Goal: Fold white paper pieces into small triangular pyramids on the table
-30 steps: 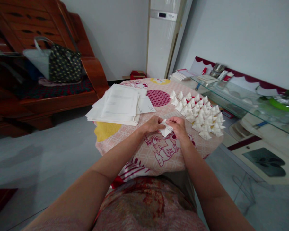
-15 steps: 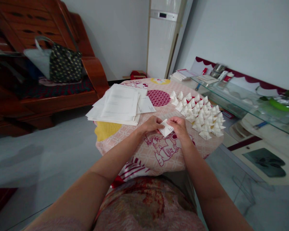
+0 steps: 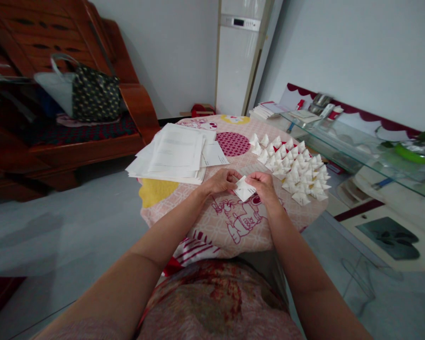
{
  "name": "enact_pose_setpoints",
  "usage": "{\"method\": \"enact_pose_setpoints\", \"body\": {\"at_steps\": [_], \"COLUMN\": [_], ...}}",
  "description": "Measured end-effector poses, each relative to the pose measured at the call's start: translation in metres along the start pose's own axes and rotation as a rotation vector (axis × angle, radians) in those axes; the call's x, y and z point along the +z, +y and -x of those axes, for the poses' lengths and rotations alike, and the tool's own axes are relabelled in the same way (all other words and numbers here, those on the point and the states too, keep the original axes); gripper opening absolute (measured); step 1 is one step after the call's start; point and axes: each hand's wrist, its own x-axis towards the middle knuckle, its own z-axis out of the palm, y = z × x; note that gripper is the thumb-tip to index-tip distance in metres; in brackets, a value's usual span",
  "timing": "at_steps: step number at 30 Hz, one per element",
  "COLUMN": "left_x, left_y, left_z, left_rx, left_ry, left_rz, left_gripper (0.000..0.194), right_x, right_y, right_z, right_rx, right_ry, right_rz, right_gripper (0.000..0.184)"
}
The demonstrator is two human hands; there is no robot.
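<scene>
A small square of folded white paper (image 3: 244,190) with printed marks is held between my hands, just above the patterned tablecloth (image 3: 212,226). My left hand (image 3: 222,182) has its fingers bent at the paper's left edge. On the opposite side, my right hand (image 3: 261,182) pinches the upper right edge between thumb and finger. To the right stand several rows of pointed folded paper pieces (image 3: 297,165), close together. A stack of white paper sheets (image 3: 177,151) lies to the left, past my left hand.
Beyond the table's right side is a glass shelf (image 3: 357,146) carrying a green bowl (image 3: 416,153) and other items. A wooden bench (image 3: 138,113) with a dark patterned bag (image 3: 95,92) stands at the left. Behind the table rises a tall white cabinet-like unit (image 3: 237,61).
My left thumb has shifted back from the paper's face toward its left edge, showing more of the square. My right hand stays on its edge, and the stacks are unmoved.
</scene>
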Motion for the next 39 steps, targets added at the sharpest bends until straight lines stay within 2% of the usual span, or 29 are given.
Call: {"method": "enact_pose_setpoints", "body": {"at_steps": [10,14,16,19,24,27,32,39], "left_x": [-0.016,-0.019,-0.015,-0.005,0.008,0.007,0.004,0.002], "left_y": [0.003,0.003,0.002,-0.001,-0.002,-0.001,0.002,0.0], "left_z": [0.007,0.008,0.006,0.0,-0.006,-0.005,0.0,0.0], "left_rx": [-0.047,-0.025,-0.011,0.005,-0.017,0.028,0.092,0.122], "left_ry": [-0.138,-0.024,-0.002,-0.01,0.026,0.076,0.137,0.081], "left_rz": [0.172,0.224,0.172,0.039,-0.092,-0.103,-0.206,-0.304], "left_gripper": [0.056,0.032,0.028,0.033,0.023,0.019,0.019,0.022], "right_x": [-0.001,-0.002,-0.001,0.002,0.003,0.001,-0.001,0.0], "right_y": [-0.001,-0.001,-0.001,-0.001,0.0,-0.001,-0.004,0.002], "right_z": [0.0,-0.001,-0.002,-0.001,-0.001,-0.001,0.002,0.005], "right_rx": [0.007,-0.009,-0.013,-0.011,0.011,0.041,0.107,0.118], "right_ry": [0.017,0.02,0.013,0.004,-0.03,-0.056,-0.204,-0.167], "right_rz": [-0.012,-0.026,-0.028,-0.03,-0.046,-0.066,0.035,0.132], "right_gripper": [0.023,0.023,0.023,0.024,0.025,0.026,0.026,0.014]}}
